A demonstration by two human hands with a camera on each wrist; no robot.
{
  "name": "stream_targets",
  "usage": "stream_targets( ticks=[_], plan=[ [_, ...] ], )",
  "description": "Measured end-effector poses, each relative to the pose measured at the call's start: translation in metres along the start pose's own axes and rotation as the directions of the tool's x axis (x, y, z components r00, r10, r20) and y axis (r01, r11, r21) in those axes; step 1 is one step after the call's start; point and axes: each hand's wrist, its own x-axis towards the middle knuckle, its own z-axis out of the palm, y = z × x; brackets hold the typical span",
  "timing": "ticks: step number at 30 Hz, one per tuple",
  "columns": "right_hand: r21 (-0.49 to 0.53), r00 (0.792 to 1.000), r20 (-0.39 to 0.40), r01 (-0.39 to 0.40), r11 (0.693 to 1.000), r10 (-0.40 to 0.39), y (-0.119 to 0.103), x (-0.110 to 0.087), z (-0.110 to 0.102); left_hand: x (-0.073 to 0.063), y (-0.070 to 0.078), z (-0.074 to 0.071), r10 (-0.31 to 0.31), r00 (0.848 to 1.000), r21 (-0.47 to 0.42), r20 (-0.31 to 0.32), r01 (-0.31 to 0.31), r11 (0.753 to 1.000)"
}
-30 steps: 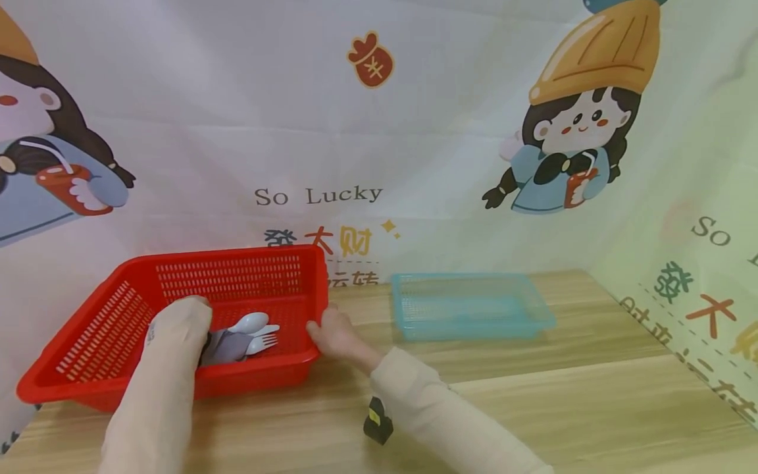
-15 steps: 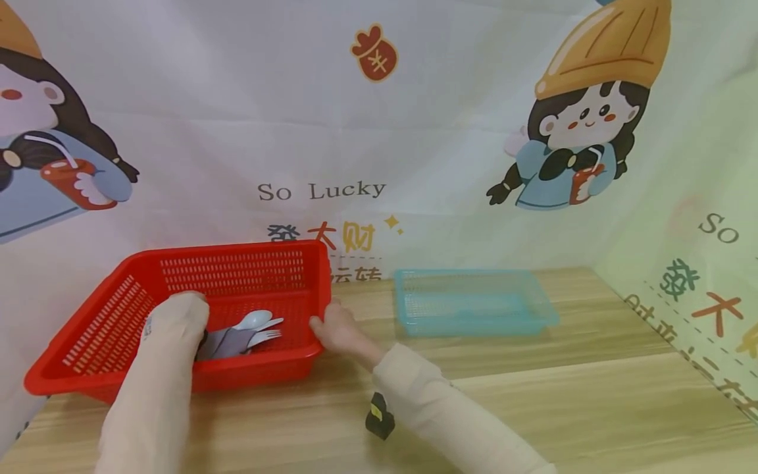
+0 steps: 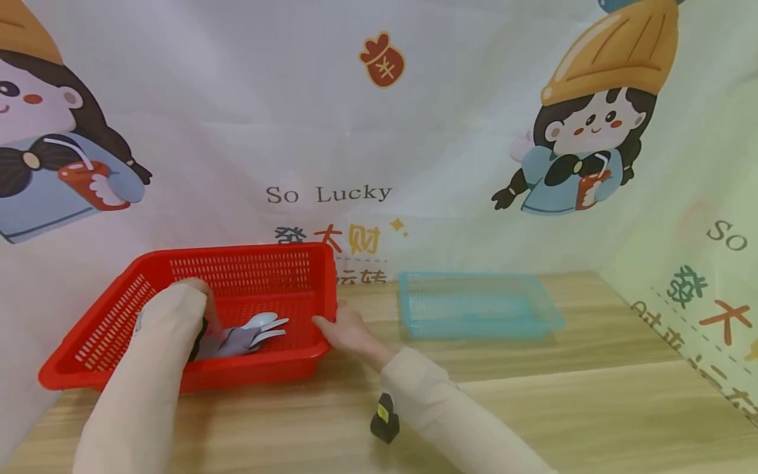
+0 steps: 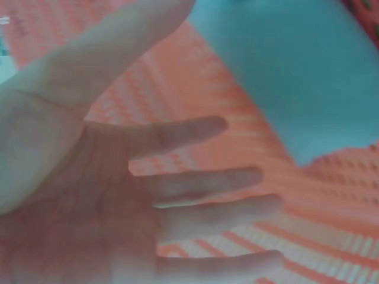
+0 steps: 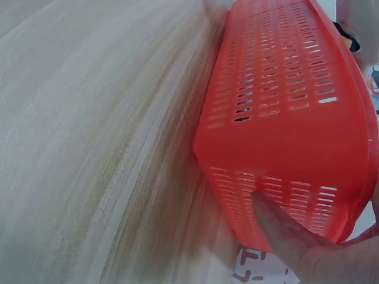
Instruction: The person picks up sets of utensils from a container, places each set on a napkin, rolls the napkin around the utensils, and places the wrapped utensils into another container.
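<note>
My left hand (image 4: 118, 183) is inside the red plastic basket (image 3: 272, 368), mostly behind its sleeve in the head view. The left wrist view shows its fingers spread and straight, the palm bare. A flat grey-blue pouch-like piece (image 4: 308, 77) lies just beyond those fingertips; the thumb tip runs out of frame beside it. From this grey piece (image 3: 237, 341) a white spoon (image 3: 260, 320) and other pale cutlery handles or heads (image 3: 272, 334) stick out to the right. At the basket's right end, my right hand (image 3: 346, 329) grips the rim, with fingers against the outer wall (image 5: 278, 228).
A translucent blue basket (image 3: 480, 329) stands at the back right of the wooden table (image 3: 533, 408). Behind hangs a printed cloth (image 3: 450, 164). A black wrist device (image 3: 385, 418) with a yellow mark hangs below the right sleeve.
The view has shifted slightly. My left hand has drawn a little left within the basket, and the cutlery has turned so the fork tines no longer show. The right hand stays at the rim.
</note>
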Motion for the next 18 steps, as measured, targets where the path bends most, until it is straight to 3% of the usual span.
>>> stream_targets(
  ticks=[1, 2, 3, 4, 5, 6, 7, 10, 14, 18],
  plan=[
    [0.008, 1.000, -0.002, -0.010, 1.000, 0.010, 0.001, 0.000, -0.001, -0.005, 0.003, -0.002, -0.001, 1.000, 0.015, -0.017, 0.001, 1.000],
    [0.014, 1.000, -0.007, -0.023, 1.000, 0.023, 0.002, 0.000, -0.002, -0.011, 0.006, -0.005, 0.028, 0.997, -0.097, -0.067, -0.035, 0.995],
    [0.011, 0.999, -0.016, -0.035, 0.999, 0.035, 0.002, 0.000, -0.003, -0.011, 0.010, -0.007, 0.099, 0.991, -0.058, -0.095, -0.105, 0.993],
    [0.016, 0.999, -0.025, -0.042, 0.999, 0.043, 0.003, 0.000, -0.006, -0.011, 0.015, -0.008, 0.193, 0.971, -0.014, -0.144, -0.197, 0.980],
    [0.021, 0.998, -0.033, -0.046, 0.999, 0.046, 0.003, 0.000, -0.009, -0.012, 0.020, -0.009, 0.294, 0.938, 0.041, -0.186, -0.291, 0.956],
    [0.027, 0.998, -0.036, -0.053, 0.998, 0.054, 0.002, 0.001, -0.012, -0.012, 0.025, -0.010, 0.380, 0.897, 0.066, -0.225, -0.375, 0.924],
    [0.039, 0.998, -0.034, -0.049, 0.998, 0.050, 0.002, 0.000, -0.016, -0.013, 0.030, -0.011, 0.460, 0.846, 0.101, -0.271, -0.450, 0.887],
    [0.118, 1.000, 0.005, -0.023, 0.993, 0.022, 0.001, -0.001, -0.031, -0.027, 0.045, -0.013, 0.561, 0.710, 0.090, -0.425, -0.583, 0.807],
    [0.198, 0.999, 0.021, 0.037, 0.980, -0.042, 0.002, -0.012, -0.056, -0.056, 0.056, -0.013, 0.581, 0.573, 0.036, -0.578, -0.693, 0.720],
    [0.165, 0.992, 0.009, 0.125, 0.978, -0.128, 0.005, -0.030, -0.092, -0.086, 0.057, -0.003, 0.506, 0.407, -0.015, -0.760, -0.790, 0.613]
  ],
)
